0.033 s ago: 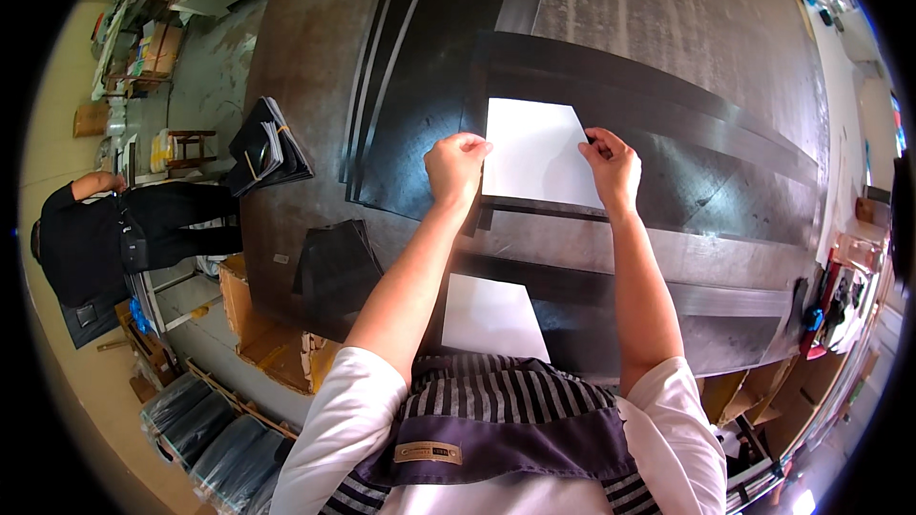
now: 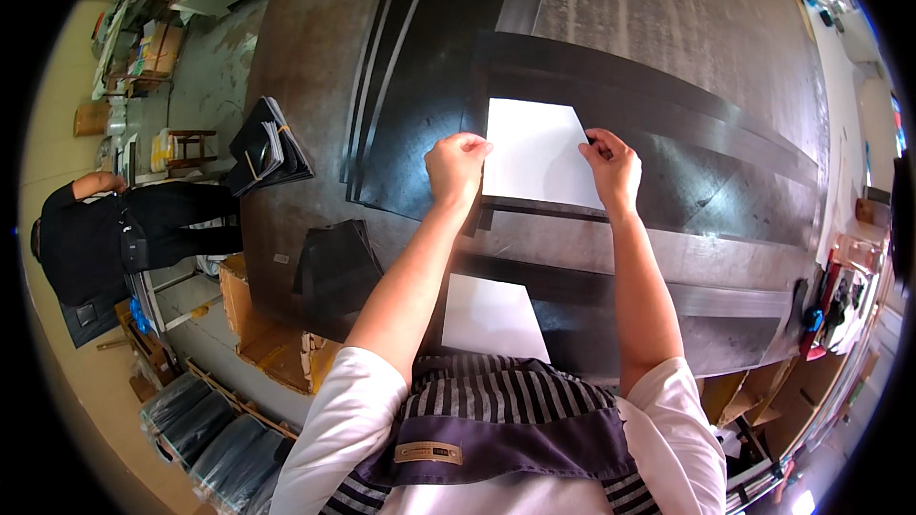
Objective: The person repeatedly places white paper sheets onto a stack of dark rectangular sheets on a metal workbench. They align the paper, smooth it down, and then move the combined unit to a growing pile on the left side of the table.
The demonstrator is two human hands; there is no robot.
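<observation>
A white sheet (image 2: pixel 540 154) is held by its left and right edges over black flat sheets on the table. My left hand (image 2: pixel 459 168) pinches its left edge between thumb and fingers. At the opposite edge, my right hand (image 2: pixel 614 168) grips it with curled fingers. Beneath lies a black sheet (image 2: pixel 697 176), with a dark strip showing along the white sheet's lower edge. Closer to my body, a second white sheet (image 2: pixel 494 317) rests on the table near my apron. I cannot tell whether the held sheet touches the black surface.
Long black sheets (image 2: pixel 429 67) overlap across the large dark table (image 2: pixel 668 0). On its left side sit a banded bundle of black folders (image 2: pixel 270 148) and a small black stack (image 2: pixel 336 262). Beyond the left edge a person in black (image 2: pixel 91 243) stands. A cardboard box (image 2: pixel 253 319) stands below.
</observation>
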